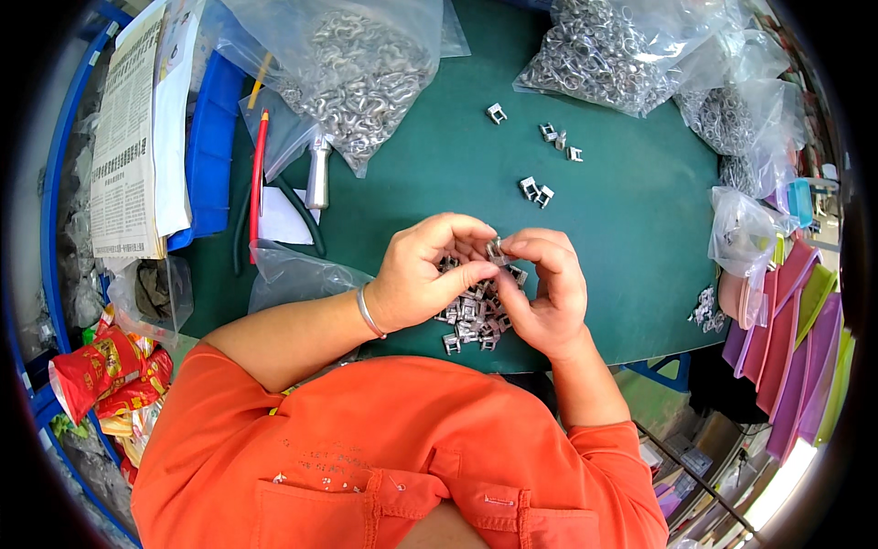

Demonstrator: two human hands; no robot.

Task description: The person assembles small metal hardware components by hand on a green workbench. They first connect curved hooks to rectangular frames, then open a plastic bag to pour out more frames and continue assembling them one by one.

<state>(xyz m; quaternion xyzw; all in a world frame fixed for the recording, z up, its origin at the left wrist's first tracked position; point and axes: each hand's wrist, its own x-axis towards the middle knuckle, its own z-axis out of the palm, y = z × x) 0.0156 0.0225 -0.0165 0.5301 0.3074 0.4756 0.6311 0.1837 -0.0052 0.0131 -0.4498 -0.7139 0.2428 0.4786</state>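
Observation:
Close together over the near edge of a green table, both hands meet at a small silver metal clasp part (pixel 495 249). My left hand (pixel 428 272) has its thumb and fingers closed toward the part. My right hand (pixel 549 288) pinches it between thumb and fingertips. Beneath them lies a pile of similar metal parts (pixel 476 316), partly hidden by the hands. Farther off on the table, several more of these parts lie singly and in small groups, one a lone metal part (pixel 496 113) and others a touching pair (pixel 537 191).
Clear bags of metal pieces (pixel 366 82) and rings (pixel 599 59) stand at the back. A red pen (pixel 259 174), pliers (pixel 299 215) and a metal-handled tool (pixel 318 174) lie left, beside a blue bin (pixel 208 151). Colourful plastic bins (pixel 786 339) stand at right.

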